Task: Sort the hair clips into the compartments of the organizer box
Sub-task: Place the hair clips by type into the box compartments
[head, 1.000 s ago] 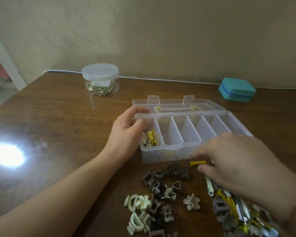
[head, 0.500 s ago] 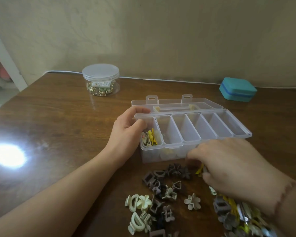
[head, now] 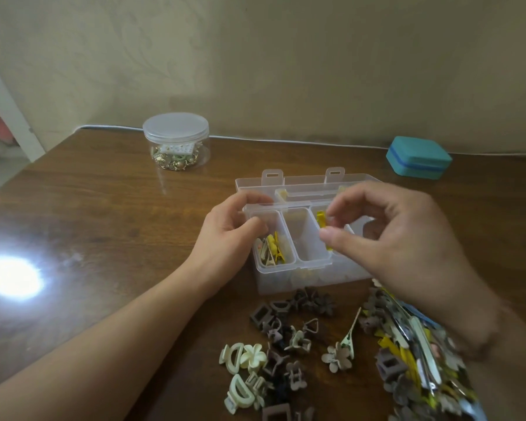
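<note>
Left hand (head: 228, 235) curled, right hand (head: 386, 238) seemingly pinching

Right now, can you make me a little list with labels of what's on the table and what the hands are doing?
box: clear organizer, lid open, on the wooden table
first slot: a few clips already inside
second slot: looks empty
right hand: pinching a yellow clip over the box
left hand: gripping the box's left end
loose clips: brown and cream ones piled in front of the box
bag: more clips, at the right
jar: lidded, far left
teal case: closed, far right
</note>
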`<state>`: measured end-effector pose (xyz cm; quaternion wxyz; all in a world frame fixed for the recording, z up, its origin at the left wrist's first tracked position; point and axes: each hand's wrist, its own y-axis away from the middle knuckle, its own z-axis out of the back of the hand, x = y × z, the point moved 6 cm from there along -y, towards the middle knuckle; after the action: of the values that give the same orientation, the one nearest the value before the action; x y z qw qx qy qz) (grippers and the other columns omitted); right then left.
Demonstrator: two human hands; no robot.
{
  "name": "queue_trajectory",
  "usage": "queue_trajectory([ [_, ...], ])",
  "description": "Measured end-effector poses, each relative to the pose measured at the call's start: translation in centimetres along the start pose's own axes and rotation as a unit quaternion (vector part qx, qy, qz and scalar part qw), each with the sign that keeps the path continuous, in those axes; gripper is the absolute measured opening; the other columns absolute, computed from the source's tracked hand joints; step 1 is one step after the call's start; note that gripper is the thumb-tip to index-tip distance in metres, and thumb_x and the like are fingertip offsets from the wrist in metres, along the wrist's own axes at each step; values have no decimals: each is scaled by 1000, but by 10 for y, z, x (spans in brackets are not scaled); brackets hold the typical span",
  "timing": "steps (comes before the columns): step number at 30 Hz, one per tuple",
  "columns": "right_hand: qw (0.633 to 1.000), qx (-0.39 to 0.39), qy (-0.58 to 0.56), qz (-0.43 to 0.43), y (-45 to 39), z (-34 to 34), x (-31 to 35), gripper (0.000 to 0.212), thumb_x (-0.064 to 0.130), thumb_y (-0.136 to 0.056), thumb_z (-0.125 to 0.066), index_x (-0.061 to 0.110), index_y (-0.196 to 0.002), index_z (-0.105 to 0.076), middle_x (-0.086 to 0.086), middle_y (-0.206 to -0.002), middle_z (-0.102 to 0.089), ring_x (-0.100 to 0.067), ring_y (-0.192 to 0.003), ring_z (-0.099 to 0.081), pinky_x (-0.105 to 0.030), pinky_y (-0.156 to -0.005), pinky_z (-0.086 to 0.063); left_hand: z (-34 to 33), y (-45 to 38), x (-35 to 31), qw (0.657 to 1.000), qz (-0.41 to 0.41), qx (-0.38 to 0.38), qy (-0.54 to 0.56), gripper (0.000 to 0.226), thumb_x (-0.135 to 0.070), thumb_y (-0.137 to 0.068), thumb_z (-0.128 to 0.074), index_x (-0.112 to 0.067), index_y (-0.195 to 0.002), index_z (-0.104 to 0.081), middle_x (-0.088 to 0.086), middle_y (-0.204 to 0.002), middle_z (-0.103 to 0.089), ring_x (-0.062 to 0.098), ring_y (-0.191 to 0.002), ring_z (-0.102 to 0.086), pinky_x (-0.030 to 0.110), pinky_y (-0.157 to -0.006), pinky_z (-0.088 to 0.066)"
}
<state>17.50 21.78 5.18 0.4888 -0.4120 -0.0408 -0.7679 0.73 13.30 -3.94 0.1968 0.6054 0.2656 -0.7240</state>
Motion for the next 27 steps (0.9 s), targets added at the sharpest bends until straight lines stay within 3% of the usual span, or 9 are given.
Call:
queue_trajectory([
  [2,998,12,53,12,0,-10,-3,9,38,-76,-71,33,-83,-67,14,-77,-68,6,-58,-56,-10,-50,-41,-1,1,-1,1000,0,3,-4,36,-23,-72,-59,-24,-107,-68,12,-83,-75,30,-77,-70,49,-75,-55],
  [5,992,46,107,47,4,-3,8,3,40,-76,-63,37,-77,-63,29,-70,-62,13,-64,-55,-3,-59,-41,1,0,1,1000,3,-13,-11,35,-21,-74,-56,-28,-106,-68,17,-85,-75,42,-81,-67,56,-76,-56],
  [8,947,232,213,56,17,-6,11,1,43,-78,-60,44,-78,-61,46,-88,-53,24,-76,-51,-4,-59,-43,7,-2,5,999,9,-45,-3,34,-21,-74,-53,-32,-101,-69,8,-82,-75,23,-75,-68,47,-72,-57],
  [10,903,334,267,41,29,-12,3,18,44,-82,-62,52,-97,-57,40,-96,-57,19,-83,-53,-13,-62,-46,7,-3,6,999,11,-47,2,33,-21,-74,-52,-31,-100,-69,2,-79,-74,13,-73,-67,36,-67,-54],
  [13,868,373,326,38,36,-24,0,36,39,-83,-63,53,-112,-48,31,-105,-57,6,-97,-53,-24,-84,-49,6,-3,5,999,11,-38,16,33,-19,-74,-51,-28,-101,-68,-3,-79,-74,7,-73,-67,25,-63,-52],
  [18,867,344,351,80,35,-42,-4,25,28,-85,-59,43,-104,-55,20,-105,-56,-10,-94,-56,-29,-74,-46,6,-2,3,999,13,-37,14,34,-19,-74,-51,-27,-103,-68,-1,-81,-74,7,-74,-67,24,-64,-51],
  [21,872,351,337,57,31,-32,-8,16,40,-85,-64,45,-99,-57,23,-98,-59,2,-88,-55,-25,-77,-49,6,-1,3,999,17,-41,18,35,-19,-73,-51,-27,-102,-69,12,-84,-74,16,-76,-66,33,-69,-53],
  [23,906,338,252,22,26,-18,-3,14,42,-83,-67,47,-93,-59,27,-93,-61,7,-75,-57,-14,-66,-49,6,-1,2,999,18,-39,19,34,-19,-72,-52,-27,-101,-69,18,-87,-74,22,-77,-66,41,-72,-54],
  [27,996,69,-35,34,6,11,12,15,29,-72,-74,34,-82,-65,16,-79,-68,-9,-46,-47,-11,-40,-36,3,0,1,1000,15,-21,11,33,-21,-71,-56,-29,-100,-69,11,-81,-76,30,-75,-68,48,-76,-56],
])
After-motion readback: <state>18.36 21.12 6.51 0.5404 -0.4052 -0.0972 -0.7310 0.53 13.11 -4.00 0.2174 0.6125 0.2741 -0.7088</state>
